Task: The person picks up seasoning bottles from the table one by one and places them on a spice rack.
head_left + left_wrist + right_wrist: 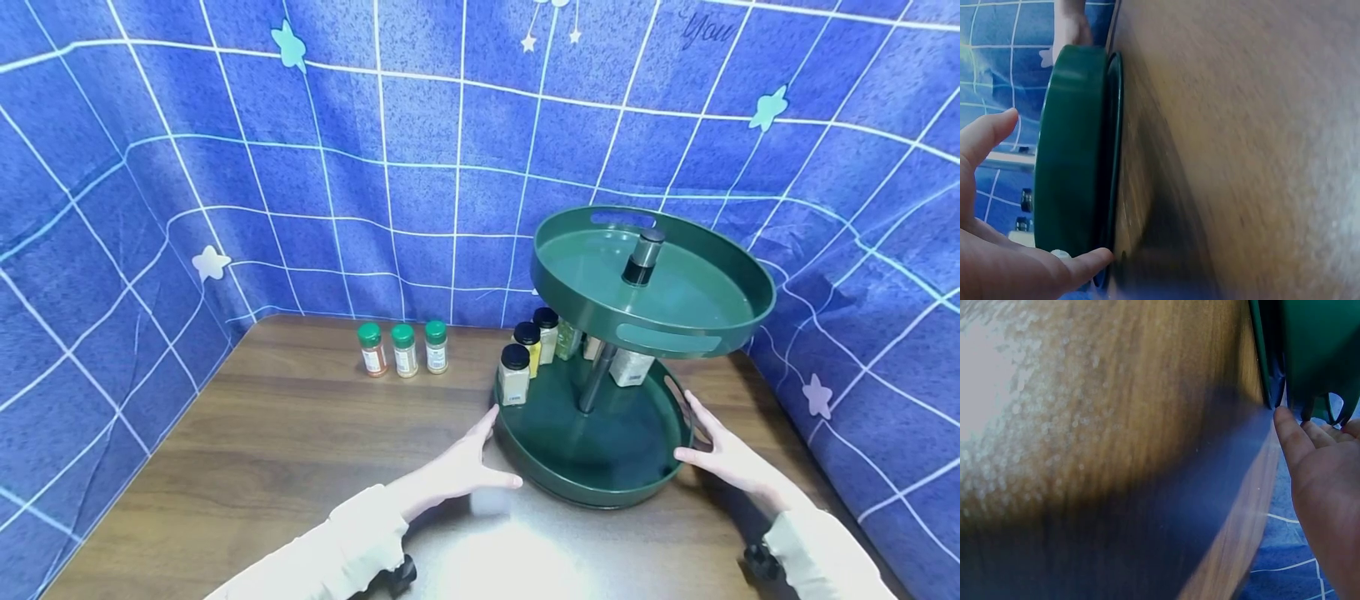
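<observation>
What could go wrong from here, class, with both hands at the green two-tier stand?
The left hand is close to the nearest black-lidded jar, so a careless shift might knock it. The jars at the left side of the lower tray might tip if it turned sharply. The upper tray is carried by one central post, so a bump could make it sway.

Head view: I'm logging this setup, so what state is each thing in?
Lower green tray: resting on the table, holding jars.
Upper green tray: raised on the post.
Three green-capped spice bottles: upright, capped, on the table.
Three black-capped spice jars: upright, capped, on the lower tray.
White jar: top hidden by the upper tray.
Left hand: fingers spread, contact unclear.
Right hand: fingers spread at the lower tray's rim.
</observation>
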Motion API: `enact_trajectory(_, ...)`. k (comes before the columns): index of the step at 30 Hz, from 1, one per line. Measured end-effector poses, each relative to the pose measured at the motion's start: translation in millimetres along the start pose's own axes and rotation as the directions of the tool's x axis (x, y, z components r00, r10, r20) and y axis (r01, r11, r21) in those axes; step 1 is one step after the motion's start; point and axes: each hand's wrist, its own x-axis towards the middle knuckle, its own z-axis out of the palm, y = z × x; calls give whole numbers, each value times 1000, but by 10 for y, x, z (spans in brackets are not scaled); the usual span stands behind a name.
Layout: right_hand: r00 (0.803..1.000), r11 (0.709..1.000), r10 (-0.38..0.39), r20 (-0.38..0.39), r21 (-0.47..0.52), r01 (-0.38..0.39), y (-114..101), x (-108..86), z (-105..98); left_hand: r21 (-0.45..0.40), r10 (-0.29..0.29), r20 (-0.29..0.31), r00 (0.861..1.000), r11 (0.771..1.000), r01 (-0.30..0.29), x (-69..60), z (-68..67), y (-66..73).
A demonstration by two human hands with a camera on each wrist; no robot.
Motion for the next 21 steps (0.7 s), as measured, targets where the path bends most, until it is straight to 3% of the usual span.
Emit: enact_trajectory(21, 1000, 1000, -13, 3, -7, 13, 20, 4, -13, 21, -17, 3, 1000, 1000, 16, -14, 24, 38)
